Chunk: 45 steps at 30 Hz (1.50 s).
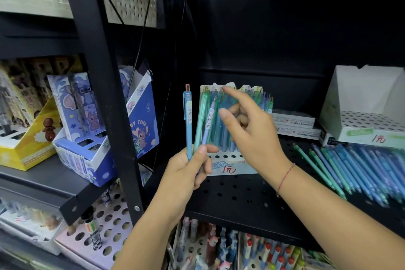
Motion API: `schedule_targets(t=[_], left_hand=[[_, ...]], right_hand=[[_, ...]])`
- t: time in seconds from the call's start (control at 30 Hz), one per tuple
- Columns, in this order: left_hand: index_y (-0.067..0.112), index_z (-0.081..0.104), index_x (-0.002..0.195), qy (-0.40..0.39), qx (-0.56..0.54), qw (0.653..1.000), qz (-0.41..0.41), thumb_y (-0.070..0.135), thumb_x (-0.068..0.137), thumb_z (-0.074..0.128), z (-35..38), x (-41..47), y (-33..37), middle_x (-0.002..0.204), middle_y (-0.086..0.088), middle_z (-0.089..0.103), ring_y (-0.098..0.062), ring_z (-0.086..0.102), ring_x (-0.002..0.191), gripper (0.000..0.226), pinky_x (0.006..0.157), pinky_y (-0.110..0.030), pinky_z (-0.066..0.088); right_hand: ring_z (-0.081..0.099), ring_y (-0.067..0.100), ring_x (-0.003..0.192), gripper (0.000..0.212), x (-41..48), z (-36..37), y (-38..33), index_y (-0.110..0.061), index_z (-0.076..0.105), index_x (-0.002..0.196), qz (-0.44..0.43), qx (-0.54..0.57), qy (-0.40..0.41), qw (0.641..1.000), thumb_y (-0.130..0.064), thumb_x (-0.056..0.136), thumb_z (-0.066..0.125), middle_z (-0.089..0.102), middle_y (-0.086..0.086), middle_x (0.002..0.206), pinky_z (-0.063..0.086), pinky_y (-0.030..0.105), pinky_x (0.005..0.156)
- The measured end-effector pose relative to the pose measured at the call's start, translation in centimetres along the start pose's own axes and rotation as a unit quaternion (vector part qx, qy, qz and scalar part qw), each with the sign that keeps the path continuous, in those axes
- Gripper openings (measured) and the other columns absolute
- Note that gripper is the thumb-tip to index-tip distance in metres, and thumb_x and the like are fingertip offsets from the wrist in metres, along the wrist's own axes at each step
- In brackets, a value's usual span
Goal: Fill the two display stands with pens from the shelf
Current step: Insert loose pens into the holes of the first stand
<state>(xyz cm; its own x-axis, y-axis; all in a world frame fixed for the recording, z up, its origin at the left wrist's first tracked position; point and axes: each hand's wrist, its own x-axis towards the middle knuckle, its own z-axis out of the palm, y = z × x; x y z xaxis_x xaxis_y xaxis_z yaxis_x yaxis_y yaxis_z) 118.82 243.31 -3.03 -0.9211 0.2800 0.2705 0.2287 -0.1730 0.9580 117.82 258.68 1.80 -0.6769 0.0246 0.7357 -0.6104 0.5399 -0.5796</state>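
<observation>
Perforated black metal shelf [236,190] fills the centre of the frame, carrying a cardboard display stand [232,160] packed with slim translucent blue and green pens, a second, empty stand [361,116] at right, and loose pens [350,166] lying flat below it. I see my left hand [186,171] clamped on three pens [197,120] held upright, while my right hand [252,129] hangs before the full stand, fingers spread, holding nothing.

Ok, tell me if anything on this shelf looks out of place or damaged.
Two things. A heap of loose pens lies flat on the shelf at right instead of standing in a stand. And the near stand, mostly full, has a ragged, torn top edge on its card back. The right stand looks empty.
</observation>
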Motion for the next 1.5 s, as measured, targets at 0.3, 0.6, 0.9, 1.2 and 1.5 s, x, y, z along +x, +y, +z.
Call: schedule_targets(t=[0.3, 0.6, 0.9, 1.2, 1.5], left_hand=[[0.012, 0.066, 0.107, -0.009, -0.013, 1.0, 0.001, 0.04, 0.089, 0.046, 0.2, 0.0, -0.1, 0.075, -0.005, 0.067, -0.012, 0.051, 0.054, 0.039, 0.046, -0.019, 0.039], [0.015, 0.064, 0.107, 0.112, -0.044, 0.992, 0.032, 0.034, 0.098, 0.04, 0.2, 0.1, -0.3, 0.07, -0.002, 0.063, -0.009, 0.05, 0.057, 0.033, 0.052, -0.018, 0.042], [0.019, 0.068, 0.101, 0.096, 0.002, 0.995, 0.017, 0.03, 0.101, 0.04, 0.2, 0.1, -0.4, 0.059, 0.003, 0.048, -0.008, 0.039, 0.052, 0.03, 0.05, -0.014, 0.037], [0.019, 0.069, 0.098, 0.055, 0.016, 0.998, 0.01, 0.032, 0.1, 0.041, 0.2, -0.1, -0.2, 0.059, 0.001, 0.04, -0.009, 0.034, 0.052, 0.031, 0.048, -0.014, 0.032], [0.019, 0.07, 0.098, -0.014, 0.024, 1.0, 0.0, 0.042, 0.092, 0.044, 0.0, -0.1, 0.0, 0.059, 0.003, 0.035, -0.008, 0.03, 0.05, 0.035, 0.048, -0.015, 0.028]], right_hand=[[0.065, 0.02, 0.067, 0.049, 0.2, 0.4, -0.9, -0.023, 0.044, 0.132, 0.057, 0.181, -0.025, 0.981, -0.005, 0.09, 0.062, 0.063, 0.011, 0.073, 0.054, 0.025, 0.064], [0.064, 0.023, 0.071, 0.041, 0.3, -0.3, -0.2, -0.032, 0.04, 0.124, -0.023, 0.033, 0.118, 0.992, -0.015, 0.092, 0.061, 0.06, 0.004, 0.077, 0.055, 0.044, 0.064], [0.056, 0.01, 0.068, 0.04, 0.0, 1.1, 0.5, -0.021, 0.05, 0.129, -0.067, -0.105, 0.041, 0.991, -0.02, 0.092, 0.062, 0.054, -0.011, 0.077, 0.052, 0.032, 0.062], [0.049, 0.015, 0.056, 0.054, 0.0, 1.0, 0.5, -0.036, 0.03, 0.146, -0.048, -0.185, -0.053, 0.98, -0.029, 0.097, 0.051, 0.053, -0.001, 0.065, 0.05, 0.038, 0.057], [0.047, 0.011, 0.053, 0.043, -0.2, 0.9, -0.1, -0.032, 0.041, 0.141, -0.02, -0.053, -0.028, 0.998, -0.026, 0.099, 0.048, 0.052, -0.004, 0.062, 0.043, 0.023, 0.053]])
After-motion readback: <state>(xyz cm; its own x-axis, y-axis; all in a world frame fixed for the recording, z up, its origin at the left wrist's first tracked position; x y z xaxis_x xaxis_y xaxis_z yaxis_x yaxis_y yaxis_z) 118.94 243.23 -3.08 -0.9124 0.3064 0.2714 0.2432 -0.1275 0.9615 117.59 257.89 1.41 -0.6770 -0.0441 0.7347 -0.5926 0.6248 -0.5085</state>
